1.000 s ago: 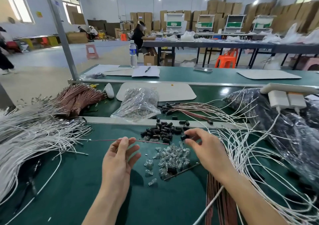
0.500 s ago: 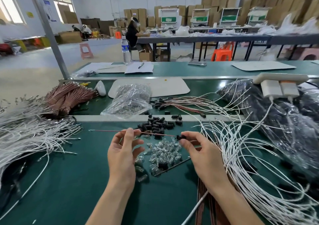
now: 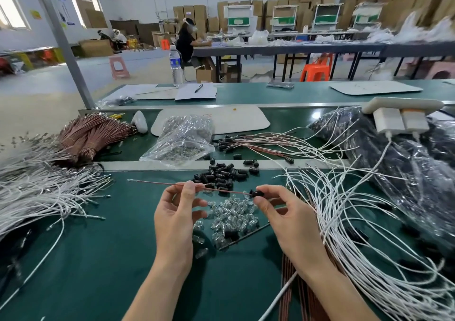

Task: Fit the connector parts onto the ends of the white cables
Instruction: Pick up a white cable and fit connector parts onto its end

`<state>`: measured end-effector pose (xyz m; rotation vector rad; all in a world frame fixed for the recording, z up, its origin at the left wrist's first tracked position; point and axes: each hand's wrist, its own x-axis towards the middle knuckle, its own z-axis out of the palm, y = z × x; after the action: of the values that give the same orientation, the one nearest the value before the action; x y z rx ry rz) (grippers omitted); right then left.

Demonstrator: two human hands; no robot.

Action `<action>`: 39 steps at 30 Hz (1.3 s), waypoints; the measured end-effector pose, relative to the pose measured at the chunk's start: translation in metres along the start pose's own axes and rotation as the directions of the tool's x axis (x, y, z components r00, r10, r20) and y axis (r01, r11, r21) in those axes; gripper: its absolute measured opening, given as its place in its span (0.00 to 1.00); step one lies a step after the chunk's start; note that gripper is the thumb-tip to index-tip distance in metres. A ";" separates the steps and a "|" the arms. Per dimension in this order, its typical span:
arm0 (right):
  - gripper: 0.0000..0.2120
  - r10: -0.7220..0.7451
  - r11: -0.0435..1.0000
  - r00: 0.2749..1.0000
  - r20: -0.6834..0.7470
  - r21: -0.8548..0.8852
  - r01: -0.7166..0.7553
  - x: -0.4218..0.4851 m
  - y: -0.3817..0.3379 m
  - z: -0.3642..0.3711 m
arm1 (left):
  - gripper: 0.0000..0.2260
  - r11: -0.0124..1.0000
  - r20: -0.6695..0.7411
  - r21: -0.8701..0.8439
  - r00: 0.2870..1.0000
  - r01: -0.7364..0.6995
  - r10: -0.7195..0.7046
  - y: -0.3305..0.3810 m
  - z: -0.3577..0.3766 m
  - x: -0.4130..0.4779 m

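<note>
My left hand (image 3: 176, 212) pinches a thin reddish-brown wire (image 3: 157, 183) that runs level above the green bench, its metal tip pointing left. My right hand (image 3: 286, 213) pinches a small black connector (image 3: 256, 193) at the wire's right end. Under my hands lies a heap of clear small parts (image 3: 232, 218). A pile of black connectors (image 3: 222, 173) sits just beyond. White cables (image 3: 344, 212) sprawl to the right, and a second bundle of white cables (image 3: 37, 192) lies at the left.
A clear bag of parts (image 3: 182, 141) and a brown wire bundle (image 3: 91, 133) lie on the middle belt. Finished brown wires with black ends (image 3: 248, 144) lie beside them. Dark plastic bags (image 3: 406, 158) and a white power strip (image 3: 401, 113) fill the right. A person sits at a far table.
Both hands rose off the bench. My right hand brought the black connector from the pile to the right end of the wire, which my left hand now holds level.
</note>
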<state>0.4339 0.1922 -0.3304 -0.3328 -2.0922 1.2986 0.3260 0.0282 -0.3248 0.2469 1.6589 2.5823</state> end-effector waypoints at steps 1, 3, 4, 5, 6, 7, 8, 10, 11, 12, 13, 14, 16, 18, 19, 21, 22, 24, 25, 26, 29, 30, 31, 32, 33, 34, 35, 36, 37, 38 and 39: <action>0.10 0.001 1.000 1.000 0.000 0.005 -0.001 0.000 0.000 0.000 | 0.08 1.000 -0.002 0.001 1.000 -0.002 0.002 0.000 -0.001 0.000; 0.09 -0.002 1.000 1.000 0.000 0.009 0.002 -0.001 -0.001 0.000 | 0.08 1.000 -0.010 0.001 1.000 -0.003 0.003 0.000 -0.002 0.000; 0.09 -0.008 1.000 1.000 0.001 0.007 0.008 -0.001 -0.001 0.000 | 0.09 1.000 -0.011 0.001 1.000 -0.002 0.002 0.000 -0.002 0.000; 0.09 -0.012 1.000 1.000 0.001 0.007 0.012 -0.001 -0.002 0.000 | 0.09 1.000 -0.010 0.002 1.000 -0.001 0.001 0.000 -0.002 0.000; 0.08 -0.013 1.000 1.000 0.000 0.008 0.013 -0.001 -0.002 0.001 | 0.10 1.000 -0.006 0.005 1.000 -0.001 0.001 0.000 -0.001 0.000; 0.08 -0.015 1.000 1.000 -0.001 0.008 0.015 -0.001 -0.002 0.001 | 0.10 1.000 -0.002 0.008 1.000 -0.004 0.004 0.000 -0.001 -0.001; 0.08 -0.018 1.000 1.000 -0.004 0.007 0.018 -0.002 -0.003 0.001 | 0.10 1.000 0.004 0.013 1.000 -0.008 0.007 0.000 0.000 -0.001; 0.09 -0.026 1.000 1.000 -0.009 -0.004 0.026 -0.002 -0.003 0.001 | 0.10 1.000 0.020 0.014 1.000 -0.004 0.004 0.000 0.000 -0.002; 0.10 -0.029 1.000 1.000 -0.009 -0.009 0.029 -0.002 -0.003 0.001 | 0.09 1.000 0.028 0.003 1.000 0.007 -0.007 0.001 0.001 -0.002; 0.10 -0.031 0.999 0.999 -0.008 -0.014 0.031 -0.002 -0.003 0.001 | 0.09 1.000 0.037 -0.014 0.999 0.023 -0.023 0.001 0.001 -0.002; 0.10 -0.034 0.999 0.999 -0.008 -0.016 0.033 -0.002 -0.003 0.001 | 0.09 0.999 0.045 -0.031 0.998 0.038 -0.037 0.001 0.001 -0.002; 0.10 -0.034 0.999 0.999 -0.007 -0.015 0.034 -0.002 -0.003 0.001 | 0.09 0.998 0.050 -0.037 0.998 0.045 -0.043 0.001 0.001 -0.002; 0.09 -0.032 0.999 0.999 -0.007 -0.008 0.032 -0.002 -0.003 0.000 | 0.10 1.000 0.052 -0.005 0.998 0.028 -0.028 0.001 0.001 -0.002; 0.09 -0.038 0.999 0.999 -0.014 -0.005 0.038 -0.002 -0.004 0.000 | 0.11 0.999 0.050 0.050 0.999 -0.009 0.006 0.001 0.000 -0.002; 0.09 -0.044 0.999 0.999 -0.017 -0.005 0.044 -0.002 -0.005 0.000 | 0.12 0.997 0.047 0.076 0.999 -0.028 0.024 0.001 0.000 -0.002; 0.09 -0.053 0.999 0.998 -0.020 -0.002 0.053 -0.002 -0.006 -0.001 | 0.13 0.993 0.045 0.109 0.998 -0.052 0.047 0.000 -0.001 -0.002; 0.09 -0.057 0.998 0.998 -0.019 0.001 0.057 -0.002 -0.007 -0.001 | 0.13 0.992 0.046 0.115 0.998 -0.054 0.049 0.001 -0.002 -0.002; 0.10 -0.063 0.998 0.998 -0.014 0.010 0.063 -0.002 -0.008 -0.001 | 0.13 0.993 0.049 0.112 0.998 -0.044 0.039 0.001 -0.002 -0.002; 0.10 -0.062 0.998 0.998 -0.010 0.020 0.062 -0.002 -0.009 -0.001 | 0.13 0.994 0.049 0.104 0.998 -0.036 0.031 0.001 -0.002 -0.002; 0.10 -0.055 0.998 0.998 -0.004 0.035 0.055 -0.002 -0.009 -0.001 | 0.13 0.996 0.049 0.091 0.999 -0.026 0.021 0.001 -0.003 -0.002; 0.10 -0.038 0.997 0.999 0.022 0.066 0.036 -0.002 -0.009 -0.001 | 0.14 0.998 0.041 0.066 0.999 -0.005 0.002 0.003 -0.004 -0.001; 0.11 -0.039 0.997 0.999 0.029 0.063 0.037 -0.002 -0.009 -0.001 | 0.14 0.997 0.039 0.074 0.999 -0.013 0.010 0.004 -0.004 -0.001; 0.11 -0.041 0.997 0.999 0.034 0.059 0.039 -0.002 -0.009 -0.001 | 0.13 0.996 0.036 0.088 0.999 -0.029 0.026 0.004 -0.004 -0.001; 0.11 -0.044 0.998 0.998 0.033 0.056 0.042 -0.002 -0.009 -0.001 | 0.13 0.993 0.033 0.108 0.998 -0.052 0.049 0.004 -0.004 -0.002; 0.12 -0.045 0.998 0.999 0.030 0.052 0.044 -0.002 -0.009 -0.001 | 0.12 0.988 0.031 0.133 0.997 -0.077 0.074 0.004 -0.003 -0.003; 0.12 -0.045 0.998 0.999 0.026 0.047 0.044 -0.002 -0.009 -0.001 | 0.11 0.983 0.027 0.157 0.995 -0.098 0.095 0.004 -0.003 -0.003; 0.13 -0.044 0.998 0.999 0.022 0.044 0.043 -0.002 -0.009 -0.001 | 0.11 0.978 0.022 0.175 0.994 -0.111 0.109 0.003 -0.002 -0.004; 0.13 -0.042 0.998 0.999 0.021 0.045 0.041 -0.002 -0.009 -0.001 | 0.10 0.976 0.017 0.185 0.993 -0.117 0.116 0.002 -0.002 -0.004; 0.13 -0.037 0.998 0.999 0.020 0.049 0.036 -0.002 -0.009 -0.001 | 0.09 0.974 0.014 0.192 0.993 -0.119 0.118 0.002 -0.002 -0.004; 0.12 -0.031 0.998 0.999 0.023 0.056 0.030 -0.002 -0.010 -0.001 | 0.09 0.973 0.013 0.195 0.993 -0.120 0.120 0.002 -0.002 -0.004; 0.11 -0.024 0.998 0.999 0.028 0.065 0.022 -0.003 -0.010 0.000 | 0.09 0.974 0.014 0.192 0.993 -0.122 0.121 0.003 -0.002 -0.004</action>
<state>0.4372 0.1862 -0.3227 -0.2629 -2.0664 1.3619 0.3297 0.0245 -0.3234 0.3720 1.9537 2.5026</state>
